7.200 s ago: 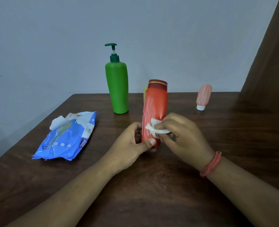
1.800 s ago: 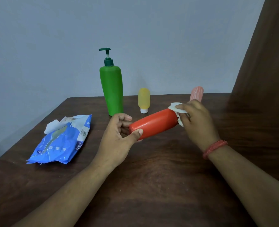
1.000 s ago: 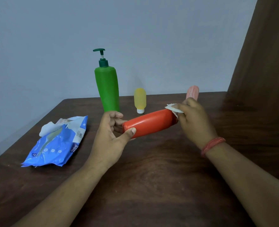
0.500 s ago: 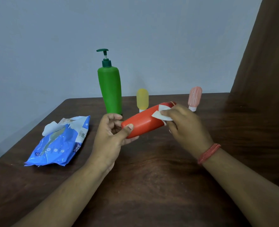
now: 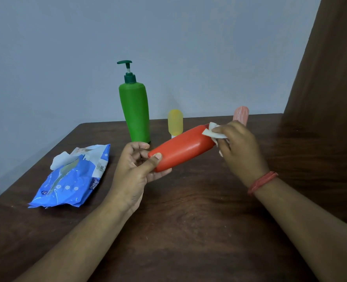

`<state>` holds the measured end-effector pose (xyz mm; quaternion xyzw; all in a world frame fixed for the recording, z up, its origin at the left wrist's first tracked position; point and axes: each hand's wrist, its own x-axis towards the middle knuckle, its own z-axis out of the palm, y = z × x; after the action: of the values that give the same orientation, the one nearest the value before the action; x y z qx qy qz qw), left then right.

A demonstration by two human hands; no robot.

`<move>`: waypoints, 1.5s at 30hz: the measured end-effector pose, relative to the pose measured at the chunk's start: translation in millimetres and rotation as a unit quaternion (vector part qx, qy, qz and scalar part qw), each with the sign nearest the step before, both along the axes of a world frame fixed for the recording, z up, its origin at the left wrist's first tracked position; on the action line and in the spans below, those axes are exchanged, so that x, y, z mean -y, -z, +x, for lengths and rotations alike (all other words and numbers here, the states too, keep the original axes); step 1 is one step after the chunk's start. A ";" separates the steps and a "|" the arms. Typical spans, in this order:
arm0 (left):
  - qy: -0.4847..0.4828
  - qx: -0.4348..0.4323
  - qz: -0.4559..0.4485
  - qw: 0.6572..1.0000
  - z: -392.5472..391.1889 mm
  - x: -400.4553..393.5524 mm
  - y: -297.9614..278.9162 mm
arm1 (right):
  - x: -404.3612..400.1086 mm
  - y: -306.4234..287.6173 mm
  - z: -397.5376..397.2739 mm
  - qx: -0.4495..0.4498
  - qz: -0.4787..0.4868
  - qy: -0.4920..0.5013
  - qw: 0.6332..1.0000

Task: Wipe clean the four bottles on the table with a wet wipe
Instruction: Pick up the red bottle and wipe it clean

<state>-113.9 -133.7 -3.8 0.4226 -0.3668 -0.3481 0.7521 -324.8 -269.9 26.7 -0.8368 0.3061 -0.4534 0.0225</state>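
My left hand [image 5: 136, 171] grips the near end of a red bottle [image 5: 182, 149], held nearly level above the table with its cap end pointing right and away. My right hand [image 5: 237, 147] pinches a white wet wipe [image 5: 213, 132] against that far cap end. A tall green pump bottle [image 5: 135, 112] stands upright behind. A small yellow bottle [image 5: 175, 124] stands cap-down just right of it, partly hidden by the red bottle. A small pink bottle [image 5: 241, 115] stands further right, its lower part hidden behind my right hand.
A blue wet-wipe pack [image 5: 72, 178] lies open on the left of the dark wooden table [image 5: 189, 220], with a wipe sticking out of its top. A grey wall runs behind the table. A brown curtain [image 5: 331, 78] hangs at the right.
My right hand has slid the wipe from the bottle's upper body back to its cap end. The left hand keeps its hold on the bottle's near end.
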 end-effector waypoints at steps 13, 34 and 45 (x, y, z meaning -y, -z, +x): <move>0.022 0.006 0.018 1.000 -0.1 0.9 2.1 | -8.1 0.6 1.8 -0.023 -0.018 -0.025 0.999; 0.010 0.007 0.018 1.000 -5.6 1.2 5.2 | -50.1 3.8 24.1 -0.124 -0.028 -0.161 0.979; 0.019 -0.051 0.007 0.999 -5.4 1.4 2.0 | -4.0 5.4 5.1 0.021 0.003 -0.017 1.000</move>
<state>-119.3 -135.1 -5.9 0.4025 -0.3338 -0.3855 0.7602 -319.8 -265.9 21.3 -0.8318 0.2929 -0.4699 0.0391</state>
